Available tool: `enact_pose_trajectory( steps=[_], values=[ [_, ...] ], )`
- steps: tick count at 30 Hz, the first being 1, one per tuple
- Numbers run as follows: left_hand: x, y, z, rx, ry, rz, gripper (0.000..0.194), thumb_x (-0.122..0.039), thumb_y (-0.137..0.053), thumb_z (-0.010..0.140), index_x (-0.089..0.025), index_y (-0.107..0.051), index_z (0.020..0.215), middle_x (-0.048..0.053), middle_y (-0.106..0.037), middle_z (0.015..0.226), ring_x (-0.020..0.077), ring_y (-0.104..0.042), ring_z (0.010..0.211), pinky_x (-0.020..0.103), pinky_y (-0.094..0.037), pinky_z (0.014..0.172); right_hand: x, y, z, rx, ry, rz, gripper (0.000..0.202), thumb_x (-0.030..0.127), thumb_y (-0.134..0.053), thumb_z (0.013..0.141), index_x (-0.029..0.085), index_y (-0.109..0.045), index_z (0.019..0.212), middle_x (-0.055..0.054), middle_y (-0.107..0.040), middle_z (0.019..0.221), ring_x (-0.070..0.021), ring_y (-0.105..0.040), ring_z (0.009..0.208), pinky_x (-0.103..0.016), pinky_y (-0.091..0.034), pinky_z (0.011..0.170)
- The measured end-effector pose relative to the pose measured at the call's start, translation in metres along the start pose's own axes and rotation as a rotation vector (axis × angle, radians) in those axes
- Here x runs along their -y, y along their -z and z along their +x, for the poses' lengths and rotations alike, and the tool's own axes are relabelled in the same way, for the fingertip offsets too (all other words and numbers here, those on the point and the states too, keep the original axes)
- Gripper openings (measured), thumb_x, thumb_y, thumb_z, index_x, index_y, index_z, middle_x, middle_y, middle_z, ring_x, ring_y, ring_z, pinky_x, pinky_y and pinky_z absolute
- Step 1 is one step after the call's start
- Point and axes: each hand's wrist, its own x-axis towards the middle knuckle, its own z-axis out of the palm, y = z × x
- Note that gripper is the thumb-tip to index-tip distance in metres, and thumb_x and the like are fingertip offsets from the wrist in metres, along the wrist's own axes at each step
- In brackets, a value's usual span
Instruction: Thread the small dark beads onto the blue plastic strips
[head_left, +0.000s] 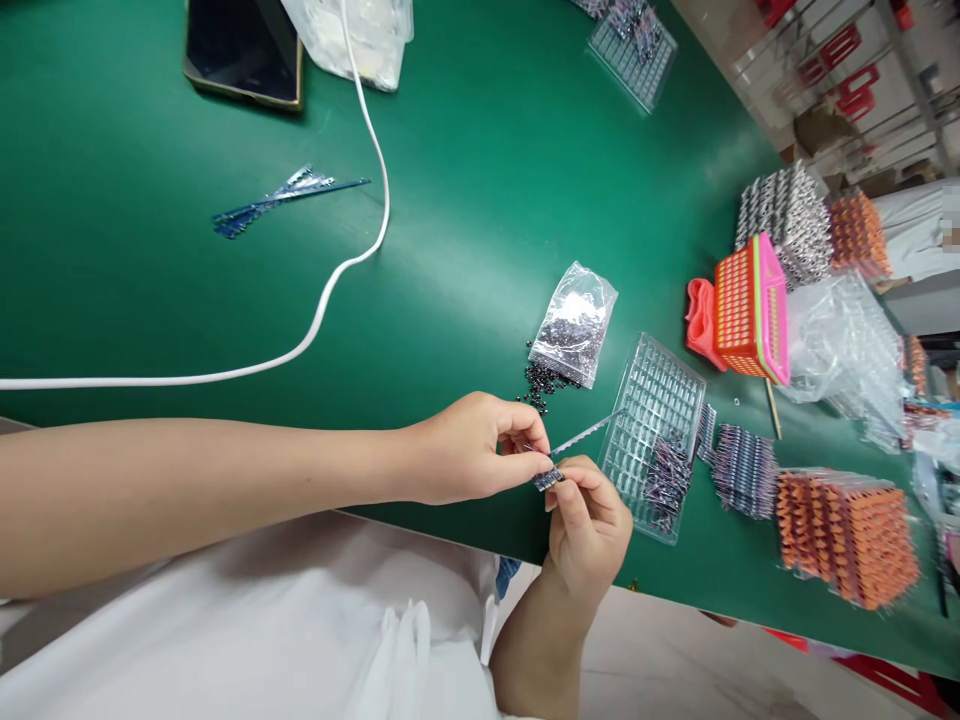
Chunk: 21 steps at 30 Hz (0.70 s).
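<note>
My left hand [469, 450] reaches in from the left, its thumb and fingers pinched together on one end of a small dark strip with pale marks [549, 479]. On the strip's other side, my right hand [589, 520] grips it between thumb and forefinger. A thin, pale strip with a notched edge [589, 433] sticks out past the fingers towards a clear compartment tray [637, 400]. Fingers cover much of what is held, so its exact kind cannot be made out. Small dark beads [541, 384] lie loose just beyond the hands, spilling from a clear plastic bag [574, 325].
Thin leaded parts [666, 480] fill one end of the tray. Stacked bundles [744, 470], an orange stack [844, 535] and a basket [739, 308] stand to the right. A white cable [322, 305], blue strips [274, 203] and a phone [244, 50] lie at the left.
</note>
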Motion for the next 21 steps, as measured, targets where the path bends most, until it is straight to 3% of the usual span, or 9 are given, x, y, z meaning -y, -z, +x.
enact_pose_trajectory(
  steps=[21],
  values=[
    [-0.0013, 0.0022, 0.0023, 0.06, 0.073, -0.01, 0.017, -0.032, -0.068, 0.081, -0.016, -0.07, 0.083, 0.002, -0.072, 0.078, 0.0153, -0.063, 0.074, 0.023, -0.046, 0.063, 0.0028, 0.0039, 0.0003, 0.067, 0.008, -0.03, 0.004, 0.021, -0.071, 0.086, 0.023, -0.074, 0.088, 0.001, -0.059, 0.073, -0.0118, -0.055, 0.064, -0.026, -0.041, 0.056]
  ],
)
